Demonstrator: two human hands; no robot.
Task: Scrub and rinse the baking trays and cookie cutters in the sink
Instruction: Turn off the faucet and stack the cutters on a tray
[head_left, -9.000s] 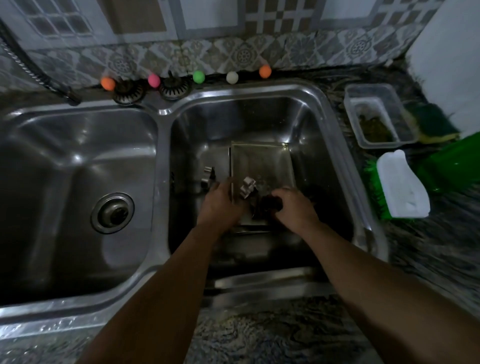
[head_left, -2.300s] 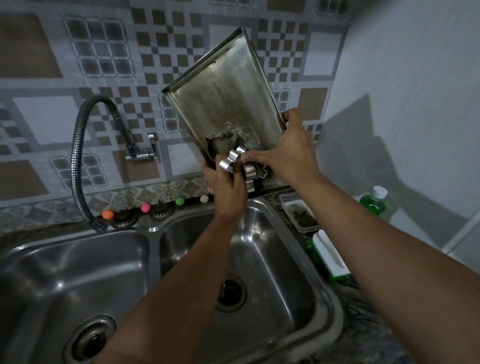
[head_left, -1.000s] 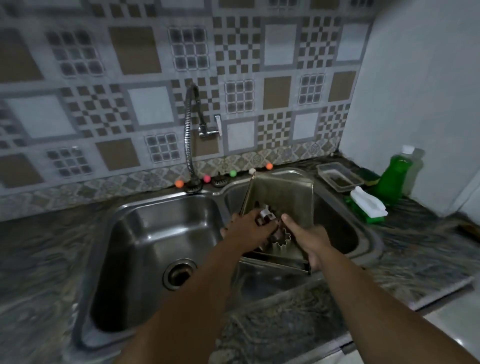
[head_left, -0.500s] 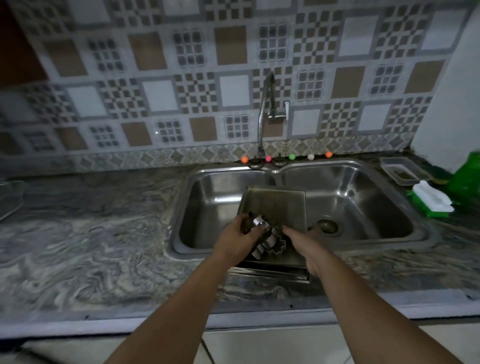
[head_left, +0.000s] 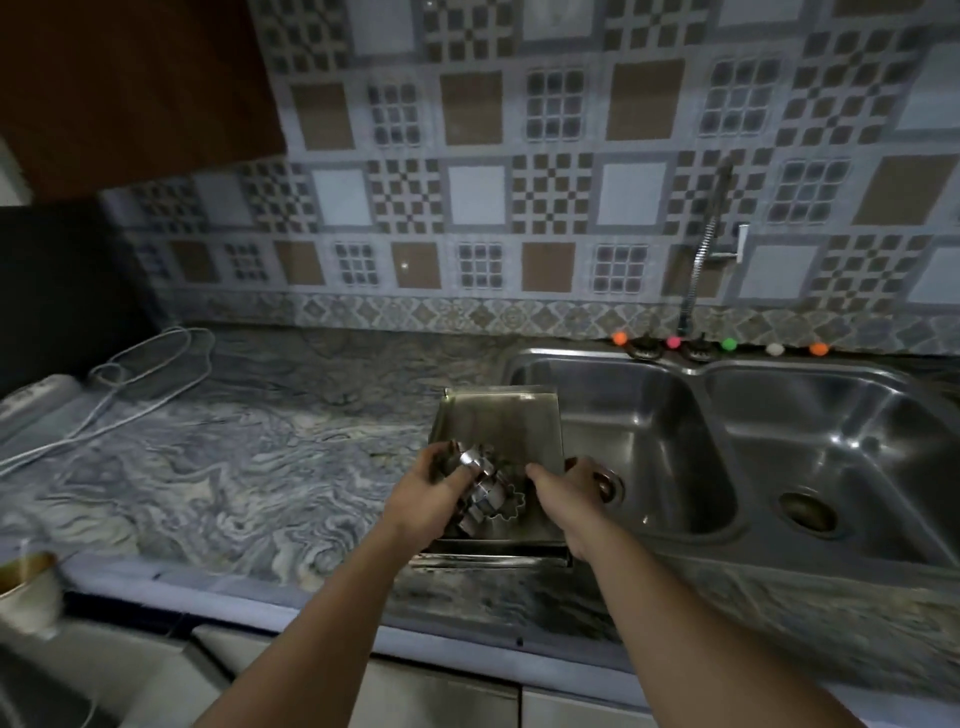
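A stack of metal baking trays (head_left: 501, 426) is held level over the counter just left of the sink (head_left: 696, 369). My left hand (head_left: 428, 493) grips the trays' near left edge, its thumb pinning shiny metal cookie cutters (head_left: 485, 496) inside the top tray. A flower-shaped cutter (head_left: 511, 506) lies beside them. My right hand (head_left: 563, 491) grips the trays' near right edge, thumb on top. How many trays are stacked I cannot tell.
The double steel sink has a drain (head_left: 808, 512) in each bowl, a flexible tap (head_left: 701, 254) and coloured balls (head_left: 672, 342) behind. Marbled counter (head_left: 218, 467) stretches left with a white cable (head_left: 135, 374). A metal cup (head_left: 26, 587) stands at the lower left.
The trays with the cutters came up out of the right bowl and travelled left across the sink; they now sit over the counter's edge left of the sink, both hands still holding.
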